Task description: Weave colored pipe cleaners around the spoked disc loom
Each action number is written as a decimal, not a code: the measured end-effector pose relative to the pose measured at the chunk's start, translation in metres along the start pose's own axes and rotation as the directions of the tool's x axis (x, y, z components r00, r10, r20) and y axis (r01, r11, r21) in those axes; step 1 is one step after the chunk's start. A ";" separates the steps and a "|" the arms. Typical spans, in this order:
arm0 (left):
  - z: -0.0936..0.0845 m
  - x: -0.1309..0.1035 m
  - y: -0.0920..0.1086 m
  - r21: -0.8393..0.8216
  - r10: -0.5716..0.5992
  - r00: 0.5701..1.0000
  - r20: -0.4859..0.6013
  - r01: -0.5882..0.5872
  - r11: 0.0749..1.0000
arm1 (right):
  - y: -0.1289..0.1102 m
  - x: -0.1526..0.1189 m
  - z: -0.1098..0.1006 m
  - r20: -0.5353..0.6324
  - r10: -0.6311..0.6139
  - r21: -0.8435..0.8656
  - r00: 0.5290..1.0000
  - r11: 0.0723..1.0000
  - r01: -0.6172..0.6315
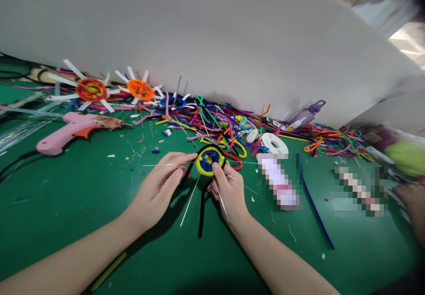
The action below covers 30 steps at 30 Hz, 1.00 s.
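My right hand point(232, 193) pinches a small round craft disc point(203, 161), its thumb pressed on the face. The disc has a blue and yellow middle, a yellow ring and thin pale spokes sticking out around it. A black pipe cleaner point(201, 211) runs along the disc's upper edge, and its ends hang down on both sides. At the disc's left, my left hand point(162, 177) has its fingers closed around one part of that pipe cleaner, with the index fingertip near the rim. Some of the fingers behind the disc are hidden.
A pink glue gun point(63, 135) lies on the green table at left. Behind are two orange discs with white strips point(141, 90), heaped pipe cleaners point(212, 120), a white tape roll point(274, 144) and a purple bottle point(304, 117). Another person's hand point(411, 202) is at right.
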<state>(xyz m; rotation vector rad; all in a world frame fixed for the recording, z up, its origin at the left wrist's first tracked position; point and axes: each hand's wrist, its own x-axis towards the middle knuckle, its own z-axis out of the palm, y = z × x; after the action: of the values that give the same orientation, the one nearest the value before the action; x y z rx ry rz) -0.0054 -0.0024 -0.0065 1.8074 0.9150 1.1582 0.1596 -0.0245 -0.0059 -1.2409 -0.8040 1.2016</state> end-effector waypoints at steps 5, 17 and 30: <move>-0.004 0.004 0.005 -0.054 -0.215 0.973 -0.079 0.211 0.976 | -0.001 0.000 -0.001 0.067 0.002 -0.094 0.998 0.996 0.004; -0.018 0.020 -0.003 -0.213 -0.440 0.889 0.131 0.458 0.863 | 0.003 -0.002 -0.004 0.252 0.080 -0.094 0.964 0.994 -0.058; -0.014 0.015 0.004 -0.187 -0.425 0.843 0.329 0.499 0.846 | 0.007 -0.001 -0.011 0.348 0.004 -0.105 0.937 0.994 0.035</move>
<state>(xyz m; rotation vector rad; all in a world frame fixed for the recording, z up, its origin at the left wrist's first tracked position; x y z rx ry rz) -0.0127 0.0118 0.0066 1.3745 0.9167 0.6587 0.1682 -0.0295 -0.0150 -1.1201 -1.1515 1.4020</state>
